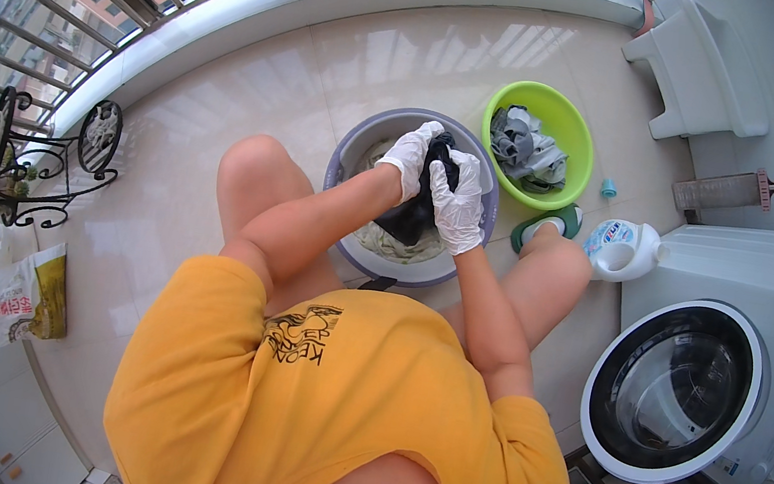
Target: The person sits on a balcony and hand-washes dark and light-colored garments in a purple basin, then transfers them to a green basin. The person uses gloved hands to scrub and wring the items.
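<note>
Both my hands wear thin white gloves and grip one dark wet cloth (412,214) over a grey plastic basin (348,245). My left hand (409,158) has its fingers at the upper left of the cloth. On the other side, my right hand (457,200) pinches the bunched upper part. The lower part of the cloth hangs into the basin, above cloudy water or pale wet material (397,247); which it is, I cannot tell. Just beyond the basin at the right stands a lime-green plastic basin (584,148) with crumpled grey and white garments (529,150) in it.
A white detergent bottle (621,250) and a small blue cap (609,188) are on the tiled floor at the right. Beside them stands a washing machine (741,260) with its round door (674,394) swung out. A black metal plant stand (50,166) and plastic bags (9,304) are at the left.
</note>
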Available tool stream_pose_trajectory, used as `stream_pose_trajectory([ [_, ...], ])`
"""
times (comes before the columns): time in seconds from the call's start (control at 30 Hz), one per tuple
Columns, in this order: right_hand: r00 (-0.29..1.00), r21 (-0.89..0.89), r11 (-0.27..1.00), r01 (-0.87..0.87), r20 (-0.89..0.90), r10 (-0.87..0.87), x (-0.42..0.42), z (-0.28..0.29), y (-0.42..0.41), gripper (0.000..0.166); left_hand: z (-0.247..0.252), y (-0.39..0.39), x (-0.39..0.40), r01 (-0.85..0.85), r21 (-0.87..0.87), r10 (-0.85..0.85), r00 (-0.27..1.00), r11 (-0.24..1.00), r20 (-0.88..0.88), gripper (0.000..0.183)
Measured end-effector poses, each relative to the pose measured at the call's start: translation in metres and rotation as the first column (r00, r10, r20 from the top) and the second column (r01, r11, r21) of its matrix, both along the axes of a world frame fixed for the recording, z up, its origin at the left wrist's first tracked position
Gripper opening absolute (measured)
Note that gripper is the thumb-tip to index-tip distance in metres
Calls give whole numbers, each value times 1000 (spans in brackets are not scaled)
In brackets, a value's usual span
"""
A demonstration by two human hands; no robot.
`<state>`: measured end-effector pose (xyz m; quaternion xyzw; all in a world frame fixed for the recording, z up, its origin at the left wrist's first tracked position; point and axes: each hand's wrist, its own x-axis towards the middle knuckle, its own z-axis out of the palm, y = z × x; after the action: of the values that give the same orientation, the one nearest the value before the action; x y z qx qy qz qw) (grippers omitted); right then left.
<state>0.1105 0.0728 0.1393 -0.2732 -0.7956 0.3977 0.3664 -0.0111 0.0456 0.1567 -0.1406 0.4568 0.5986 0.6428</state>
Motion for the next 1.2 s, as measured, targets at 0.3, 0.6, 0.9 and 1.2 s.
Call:
stream_pose_trajectory([
  [0.3, 964, -98, 993, 63, 262, -36, -8, 6, 38, 32, 12, -10, 18, 14, 34, -11, 997, 999, -81, 40],
  [0.6, 990, -461, 877, 133, 24, -137, -9, -4, 41, 37, 24, -17, 19, 126, 27, -119, 976, 992, -183, 27],
  [0.9, 926, -732, 587, -344, -368, 84, -4, 4, 41, 49, 2, -12, -1, -70, -48, 67, 996, 996, -64, 23],
  [1.2, 949, -363, 890, 275, 251, -191, -14, -33, 28, 36, -28, -16, 24, 128, 146, -124, 992, 981, -36, 38],
])
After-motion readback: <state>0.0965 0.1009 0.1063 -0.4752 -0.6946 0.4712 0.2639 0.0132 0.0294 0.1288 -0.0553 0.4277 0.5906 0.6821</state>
